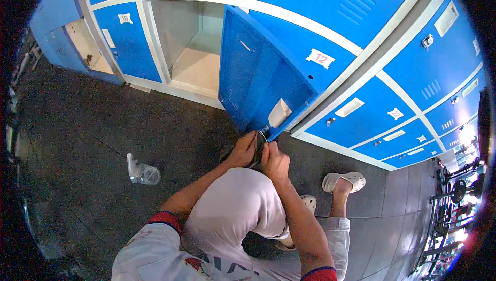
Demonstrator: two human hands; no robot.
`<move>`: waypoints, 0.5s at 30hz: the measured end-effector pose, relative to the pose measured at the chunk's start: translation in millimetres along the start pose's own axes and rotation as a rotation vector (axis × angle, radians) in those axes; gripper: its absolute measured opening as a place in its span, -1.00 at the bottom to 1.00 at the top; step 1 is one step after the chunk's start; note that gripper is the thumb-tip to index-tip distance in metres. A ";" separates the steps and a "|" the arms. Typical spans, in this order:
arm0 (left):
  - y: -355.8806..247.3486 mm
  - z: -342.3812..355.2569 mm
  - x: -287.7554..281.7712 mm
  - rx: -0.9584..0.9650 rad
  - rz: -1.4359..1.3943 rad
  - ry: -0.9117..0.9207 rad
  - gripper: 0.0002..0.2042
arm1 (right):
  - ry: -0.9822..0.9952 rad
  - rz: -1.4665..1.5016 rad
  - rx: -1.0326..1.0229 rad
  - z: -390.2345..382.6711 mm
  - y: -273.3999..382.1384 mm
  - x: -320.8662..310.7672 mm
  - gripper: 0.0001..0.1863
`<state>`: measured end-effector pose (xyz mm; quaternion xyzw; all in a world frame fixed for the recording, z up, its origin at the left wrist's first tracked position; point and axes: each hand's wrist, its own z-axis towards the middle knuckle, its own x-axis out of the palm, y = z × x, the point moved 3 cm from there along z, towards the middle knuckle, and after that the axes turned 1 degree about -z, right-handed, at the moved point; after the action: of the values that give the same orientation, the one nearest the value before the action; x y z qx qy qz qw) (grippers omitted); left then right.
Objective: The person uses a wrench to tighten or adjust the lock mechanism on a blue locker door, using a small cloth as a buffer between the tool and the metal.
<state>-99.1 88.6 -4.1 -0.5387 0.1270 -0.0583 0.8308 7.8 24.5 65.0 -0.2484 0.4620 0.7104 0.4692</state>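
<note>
A blue locker door (258,69) hangs open, its inner face toward me. Both my hands meet at its lower corner, by the lock (265,128) and the white recessed handle (280,113). My left hand (244,149) has its fingers pinched together just beside the lock. Close to its right, my right hand (275,163) is closed too, thumb pointing up at the door's edge. A thin, shiny strand or strip shows between the fingers; what it is I cannot make out. Behind the door, the locker compartment (196,66) shows bare beige walls and floor.
Closed blue lockers (367,113) stand along both sides of the open one. On the dark floor at left lies a clear plastic container (144,172). A foot in a cream clog (343,181) rests at right. Gym equipment (460,190) stands at far right.
</note>
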 end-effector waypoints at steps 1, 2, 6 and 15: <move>-10.5 1.6 0.3 -0.021 -0.032 0.026 -0.79 | 0.001 -0.002 0.007 -1.5 -3.0 0.7 -0.84; -18.0 2.4 2.0 -0.042 -0.065 0.052 -0.78 | -0.016 0.021 0.021 -2.7 -6.3 0.8 -0.83; -21.6 -0.8 0.1 -0.080 0.062 0.049 -0.75 | -0.110 0.140 0.067 -2.8 -6.2 10.3 -0.79; -20.9 -0.9 -5.9 -0.070 0.140 -0.032 -0.78 | 0.312 0.366 0.036 1.0 20.2 -41.3 -0.82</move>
<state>-104.2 80.6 15.4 -0.5579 0.1531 0.0131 0.8155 7.9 4.7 106.5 -0.2589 0.5788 0.7282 0.2601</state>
